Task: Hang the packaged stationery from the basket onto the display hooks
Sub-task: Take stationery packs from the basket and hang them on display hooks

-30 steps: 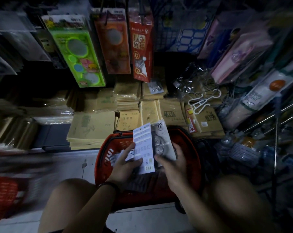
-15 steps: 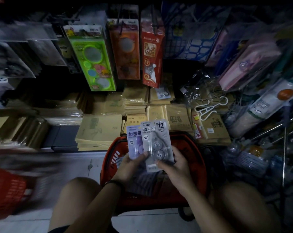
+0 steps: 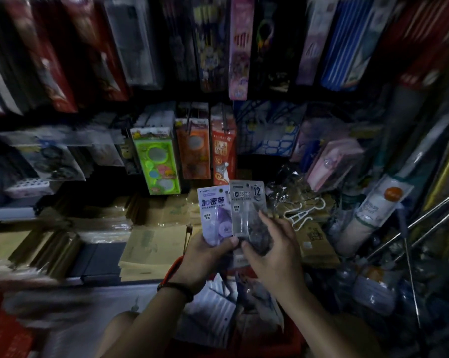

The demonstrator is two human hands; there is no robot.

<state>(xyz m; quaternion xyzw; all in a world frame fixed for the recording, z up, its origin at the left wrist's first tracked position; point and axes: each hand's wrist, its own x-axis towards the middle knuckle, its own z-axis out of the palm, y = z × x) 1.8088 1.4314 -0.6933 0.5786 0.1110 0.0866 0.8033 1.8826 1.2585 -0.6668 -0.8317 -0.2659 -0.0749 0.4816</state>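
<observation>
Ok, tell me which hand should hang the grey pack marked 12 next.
Right, probably: the right hand pinches the grey pack, which lies in front, while the left hand holds the purple pack behind it.

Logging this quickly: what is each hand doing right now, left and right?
Left hand: holding the purple packet.
Right hand: holding the grey packet.

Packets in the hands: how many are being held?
2: a purple packet gripped by the left hand, a grey packet by the right hand. Others may hide behind.
</observation>
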